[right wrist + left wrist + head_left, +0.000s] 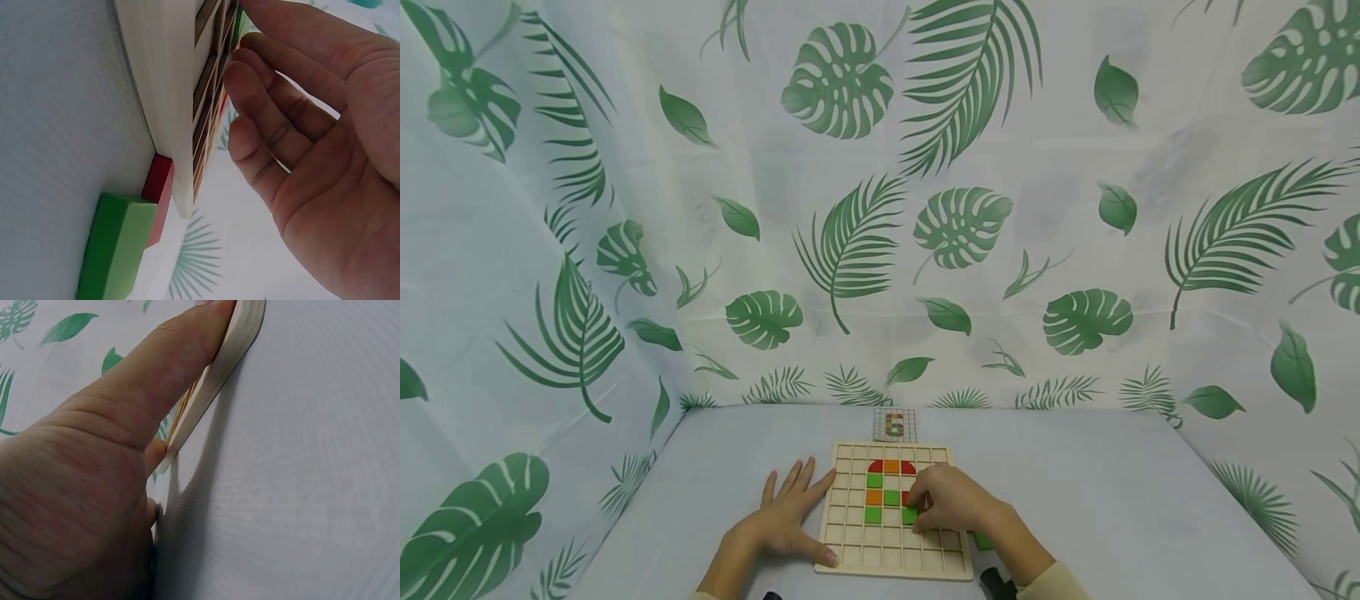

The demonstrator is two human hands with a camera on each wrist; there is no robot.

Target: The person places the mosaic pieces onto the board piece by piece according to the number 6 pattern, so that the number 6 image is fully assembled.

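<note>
A square wooden grid board [891, 562] lies on the table, with red, orange and green tiles set in several of its cells. My left hand [784, 518] is spread at the board's left side, its thumb on the near left corner and its index fingertip against the left edge. Over the board's right half, my right hand [955, 500] has curled fingers, with thumb and index finger pinching a green tile [909, 516] at its cell. Part of a red tile [906, 499] shows beyond that green one, mostly covered by the fingers.
Behind the board lies a small pattern card [894, 425] showing a coloured figure on a grid. Beside the board's right edge, a loose green block [115, 247] and a red block [158, 197] rest on the table. A black object [996, 583] is near the right forearm.
</note>
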